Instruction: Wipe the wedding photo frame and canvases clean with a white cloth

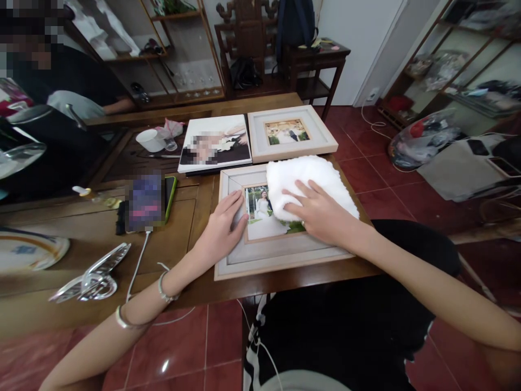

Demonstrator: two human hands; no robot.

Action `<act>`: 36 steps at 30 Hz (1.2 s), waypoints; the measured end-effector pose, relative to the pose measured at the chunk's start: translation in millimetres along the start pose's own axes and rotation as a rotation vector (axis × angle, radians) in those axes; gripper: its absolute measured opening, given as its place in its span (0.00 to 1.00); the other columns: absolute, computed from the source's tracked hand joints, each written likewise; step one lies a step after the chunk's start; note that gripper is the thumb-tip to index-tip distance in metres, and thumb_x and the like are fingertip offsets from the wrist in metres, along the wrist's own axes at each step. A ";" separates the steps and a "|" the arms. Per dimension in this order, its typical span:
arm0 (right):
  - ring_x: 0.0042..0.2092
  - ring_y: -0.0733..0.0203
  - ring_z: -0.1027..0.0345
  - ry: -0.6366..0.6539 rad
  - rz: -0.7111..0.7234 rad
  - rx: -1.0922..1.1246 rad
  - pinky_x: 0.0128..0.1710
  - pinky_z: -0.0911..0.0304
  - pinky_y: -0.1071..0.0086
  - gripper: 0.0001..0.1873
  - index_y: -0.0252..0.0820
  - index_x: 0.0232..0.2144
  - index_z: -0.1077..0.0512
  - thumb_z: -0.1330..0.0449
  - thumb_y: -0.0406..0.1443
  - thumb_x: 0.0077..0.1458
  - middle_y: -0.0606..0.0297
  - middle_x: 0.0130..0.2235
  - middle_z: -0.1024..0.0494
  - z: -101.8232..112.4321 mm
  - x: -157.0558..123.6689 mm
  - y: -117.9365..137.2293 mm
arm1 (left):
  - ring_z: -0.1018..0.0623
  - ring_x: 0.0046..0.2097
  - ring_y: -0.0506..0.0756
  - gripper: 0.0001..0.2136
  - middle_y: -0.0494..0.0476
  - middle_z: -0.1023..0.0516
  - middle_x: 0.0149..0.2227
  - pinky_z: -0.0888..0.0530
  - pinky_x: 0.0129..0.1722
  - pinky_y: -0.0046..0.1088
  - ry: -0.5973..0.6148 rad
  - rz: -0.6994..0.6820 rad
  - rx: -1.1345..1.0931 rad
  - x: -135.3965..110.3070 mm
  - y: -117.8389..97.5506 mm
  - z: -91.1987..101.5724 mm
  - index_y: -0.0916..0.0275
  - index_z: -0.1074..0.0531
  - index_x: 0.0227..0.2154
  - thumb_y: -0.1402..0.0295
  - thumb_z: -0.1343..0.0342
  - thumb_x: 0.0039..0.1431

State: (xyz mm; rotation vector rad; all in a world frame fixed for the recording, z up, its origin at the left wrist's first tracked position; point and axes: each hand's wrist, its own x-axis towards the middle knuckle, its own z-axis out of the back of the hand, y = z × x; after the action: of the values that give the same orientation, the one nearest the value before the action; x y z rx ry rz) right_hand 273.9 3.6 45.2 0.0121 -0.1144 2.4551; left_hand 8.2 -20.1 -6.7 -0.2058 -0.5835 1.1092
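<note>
In the head view, a pale picture frame point(260, 260) lies flat at the table's front edge. Inside it is a photo point(259, 210) of a person in a white dress outdoors. My left hand point(223, 225) rests flat on the frame's left side, fingers stretched out. A fluffy white cloth point(325, 172) covers the frame's upper right part and some of the photo. My right hand point(315, 209) holds this cloth down against the frame, its fingers apart and pressed into the pile. What lies under the cloth is hidden.
Behind lie a second framed photo point(293, 152) and a photo panel point(215, 160). To the left are a phone point(169, 198) with a white cable point(139, 260), a shiny silver object point(95, 277), a plate point(49, 255) and a white cup point(151, 140). Another person point(89, 70) sits across the table.
</note>
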 end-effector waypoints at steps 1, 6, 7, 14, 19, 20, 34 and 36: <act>0.66 0.36 0.47 0.027 0.020 0.024 0.62 0.49 0.41 0.28 0.38 0.55 0.30 0.47 0.22 0.52 0.52 0.64 0.35 5.2 -8.6 7.1 | 0.35 0.65 0.64 0.22 0.72 0.34 0.63 0.36 0.64 0.48 -0.001 0.002 0.004 -0.5 0.1 -0.5 0.71 0.35 0.60 0.65 0.51 0.66; 0.64 0.37 0.41 0.110 0.075 0.175 0.59 0.39 0.42 0.29 0.41 0.52 0.29 0.45 0.22 0.47 0.53 0.64 0.35 31.9 -51.3 42.1 | 0.38 0.67 0.64 0.23 0.71 0.37 0.65 0.38 0.65 0.49 0.030 0.028 0.014 -2.7 -0.1 -2.9 0.71 0.37 0.62 0.65 0.54 0.68; 0.63 0.37 0.40 0.108 0.074 0.202 0.58 0.38 0.43 0.29 0.41 0.52 0.29 0.45 0.22 0.46 0.54 0.64 0.35 35.5 -57.1 47.0 | 0.39 0.67 0.64 0.23 0.71 0.38 0.65 0.38 0.65 0.49 0.039 0.030 0.014 -2.9 -0.2 -3.1 0.71 0.38 0.62 0.65 0.54 0.68; 0.68 0.41 0.49 0.017 0.039 0.297 0.65 0.45 0.47 0.31 0.40 0.53 0.31 0.43 0.23 0.44 0.52 0.67 0.39 19.6 -49.4 38.7 | 0.39 0.67 0.65 0.24 0.70 0.39 0.66 0.39 0.64 0.52 0.048 0.032 0.016 -3.7 -0.2 -2.6 0.67 0.40 0.64 0.64 0.54 0.68; 0.69 0.40 0.53 -0.166 -0.095 0.179 0.66 0.49 0.46 0.30 0.36 0.55 0.32 0.44 0.23 0.47 0.47 0.67 0.42 -5.3 -11.2 -1.2 | 0.40 0.67 0.65 0.24 0.72 0.40 0.66 0.38 0.65 0.51 0.058 -0.005 0.008 -3.6 2.5 -2.8 0.69 0.41 0.64 0.65 0.55 0.68; 0.69 0.39 0.54 -0.174 -0.114 0.159 0.66 0.49 0.46 0.32 0.36 0.56 0.33 0.45 0.23 0.47 0.47 0.68 0.43 -7.2 -1.8 -9.0 | 0.40 0.68 0.65 0.24 0.72 0.40 0.66 0.39 0.65 0.50 0.061 -0.007 0.006 -3.4 3.0 -2.9 0.70 0.41 0.64 0.65 0.55 0.69; 0.68 0.34 0.54 0.075 -0.013 0.030 0.63 0.52 0.39 0.32 0.38 0.58 0.32 0.48 0.21 0.50 0.48 0.67 0.40 0.1 22.4 -5.4 | 0.39 0.67 0.62 0.22 0.71 0.39 0.66 0.39 0.66 0.46 0.054 0.026 -0.006 -2.4 3.5 -2.4 0.72 0.38 0.62 0.67 0.60 0.70; 0.67 0.34 0.52 0.122 0.021 0.076 0.62 0.50 0.39 0.30 0.37 0.56 0.31 0.48 0.21 0.50 0.47 0.66 0.39 11.5 5.3 8.5 | 0.40 0.67 0.62 0.22 0.71 0.39 0.66 0.39 0.66 0.47 0.054 0.029 -0.005 -3.1 3.1 -2.5 0.71 0.38 0.62 0.67 0.59 0.70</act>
State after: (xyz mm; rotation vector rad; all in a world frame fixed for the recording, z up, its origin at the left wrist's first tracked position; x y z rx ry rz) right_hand 264.2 -0.7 56.2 -0.1066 0.0322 2.4727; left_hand 6.2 -21.1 -11.1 -0.2480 -0.5367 1.1270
